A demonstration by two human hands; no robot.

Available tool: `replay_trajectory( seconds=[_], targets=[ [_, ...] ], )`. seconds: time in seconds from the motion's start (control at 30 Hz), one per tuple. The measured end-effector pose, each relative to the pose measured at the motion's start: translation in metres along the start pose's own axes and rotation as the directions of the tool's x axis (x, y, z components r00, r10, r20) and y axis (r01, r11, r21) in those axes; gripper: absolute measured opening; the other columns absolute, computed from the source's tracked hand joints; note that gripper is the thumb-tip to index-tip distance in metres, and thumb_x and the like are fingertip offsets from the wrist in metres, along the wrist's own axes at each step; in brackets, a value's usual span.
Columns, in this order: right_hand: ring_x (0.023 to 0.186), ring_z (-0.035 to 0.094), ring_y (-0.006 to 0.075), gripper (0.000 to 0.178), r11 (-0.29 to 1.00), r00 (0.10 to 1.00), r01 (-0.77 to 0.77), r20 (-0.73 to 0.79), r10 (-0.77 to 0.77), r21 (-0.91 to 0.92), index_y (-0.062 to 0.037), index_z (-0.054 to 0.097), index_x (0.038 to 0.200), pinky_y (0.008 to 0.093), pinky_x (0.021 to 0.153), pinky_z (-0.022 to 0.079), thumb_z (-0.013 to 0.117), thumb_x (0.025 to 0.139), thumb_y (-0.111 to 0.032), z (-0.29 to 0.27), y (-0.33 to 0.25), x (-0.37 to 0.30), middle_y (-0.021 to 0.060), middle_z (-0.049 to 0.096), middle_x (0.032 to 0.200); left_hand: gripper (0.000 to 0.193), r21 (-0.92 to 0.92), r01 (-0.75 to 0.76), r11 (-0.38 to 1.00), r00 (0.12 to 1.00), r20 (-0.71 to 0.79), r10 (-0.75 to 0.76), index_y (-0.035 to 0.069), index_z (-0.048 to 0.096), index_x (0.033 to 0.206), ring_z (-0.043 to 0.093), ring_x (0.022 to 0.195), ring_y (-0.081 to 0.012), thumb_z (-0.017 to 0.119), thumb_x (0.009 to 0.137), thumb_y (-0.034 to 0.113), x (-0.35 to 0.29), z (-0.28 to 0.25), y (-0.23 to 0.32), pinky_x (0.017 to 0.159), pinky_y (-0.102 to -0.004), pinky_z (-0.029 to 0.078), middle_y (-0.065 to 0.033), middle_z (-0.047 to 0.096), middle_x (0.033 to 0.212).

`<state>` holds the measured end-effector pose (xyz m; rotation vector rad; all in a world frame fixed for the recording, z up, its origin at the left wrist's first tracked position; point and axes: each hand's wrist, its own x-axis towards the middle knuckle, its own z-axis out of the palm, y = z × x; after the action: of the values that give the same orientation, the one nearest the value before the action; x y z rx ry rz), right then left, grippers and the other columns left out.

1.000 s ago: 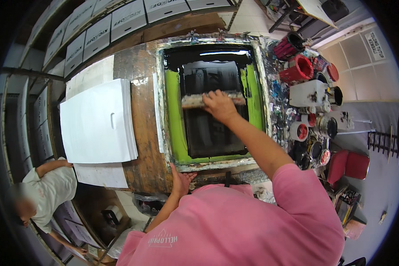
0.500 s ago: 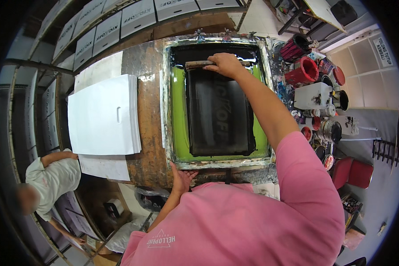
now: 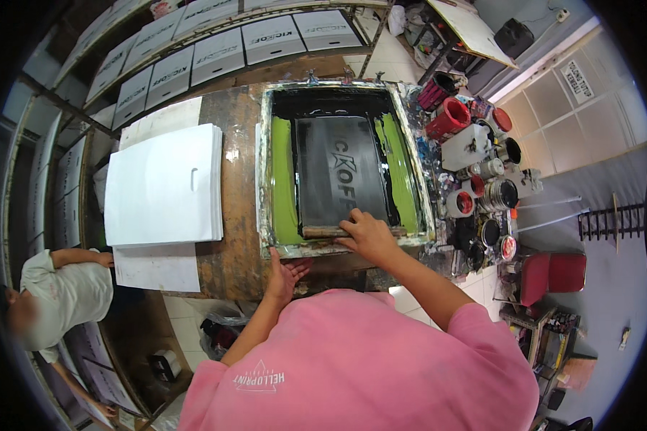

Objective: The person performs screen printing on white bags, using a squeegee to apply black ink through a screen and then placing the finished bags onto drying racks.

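Stained wooden bench (image 3: 239, 172) under screen frame (image 3: 264, 169). Right hand (image 3: 370, 237) clamped on squeegee (image 3: 323, 232) at frame's near end. Left hand (image 3: 286, 276), thumb apart from fingers, at near-left corner. Risk: uneven squeegee pressure could streak black ink (image 3: 323, 104).

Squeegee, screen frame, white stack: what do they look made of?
Squeegee in the right hand: probably wood, dull and stained, going by its brown bar; any blade edge is hidden.
Screen frame: rigid, wood or metal; rough, blotchy pale crust, likely dried ink, covers the base material.
White stack: likely paperboard, smooth and matte, judging by the flat face and layered edges.
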<state>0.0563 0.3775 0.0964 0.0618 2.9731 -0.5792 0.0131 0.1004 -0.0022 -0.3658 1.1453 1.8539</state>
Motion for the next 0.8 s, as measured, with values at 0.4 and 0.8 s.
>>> replay_trajectory(
  seconds=[0.4,0.8],
  targets=[
    [0.088,0.061,0.0269,0.038,0.929,0.726,-0.006,-0.64,-0.251,-0.371,-0.01,0.069,0.104,0.048,0.093,0.037,0.07,0.091,-0.046,-0.153,-0.053,0.045,0.0073,0.062,0.087,0.063,0.073,-0.633,0.771,0.685,0.517,0.513,0.0,0.051,0.146,0.053,0.141,-0.0402,0.07,0.102,0.041,-0.044,0.088,0.148,0.118,-0.0535,0.042,-0.0311,0.053,0.15],
    [0.083,0.066,0.0263,0.046,0.948,0.702,-0.005,-0.676,-0.224,-0.319,-0.0092,0.072,0.088,0.0454,0.085,0.037,0.066,0.096,-0.054,-0.221,-0.058,0.089,0.0075,0.067,0.079,0.087,0.937,0.342,0.067,0.608,-0.275,0.744,-0.004,0.04,0.151,0.045,0.136,-0.0463,0.082,0.088,0.038,0.098,-0.038,0.099,0.108,-0.0585,0.044,-0.0283,0.046,0.145]
  ],
)
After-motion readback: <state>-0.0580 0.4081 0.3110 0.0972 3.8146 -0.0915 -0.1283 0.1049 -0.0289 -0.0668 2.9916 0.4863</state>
